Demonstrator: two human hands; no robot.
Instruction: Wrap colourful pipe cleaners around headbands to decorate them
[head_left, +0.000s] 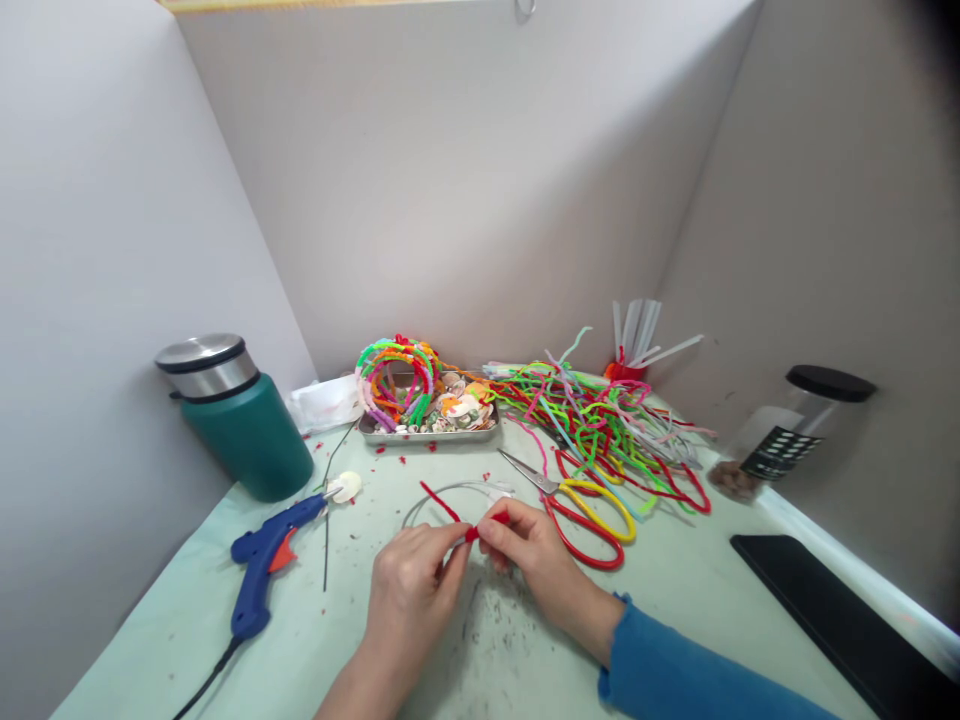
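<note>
You sit at a pale green table (675,600) boxed in by white partition walls. At the far left stands a green flask (240,420) with a steel lid; at the right, a clear jar (787,430) with a black cap, and a black slab (840,610) lies along the near right edge. A loose heap of pipe cleaners (600,420) spreads across the back, beside a metal tray (431,425) holding shells and coiled hoops. A blue glue gun (266,560) lies to your left, and red-and-yellow scissors (585,505) lie just right of your hands.

Your left hand (409,590) and right hand (529,550) meet at the table's middle, both pinching a red pipe cleaner (472,527) between thumb and fingertips. Its free end runs up and to the left, away from you, over a thin grey wire hoop (450,492). Its long axis lies on that diagonal. The pinch points almost touch, the right hand gripping the near end.
</note>
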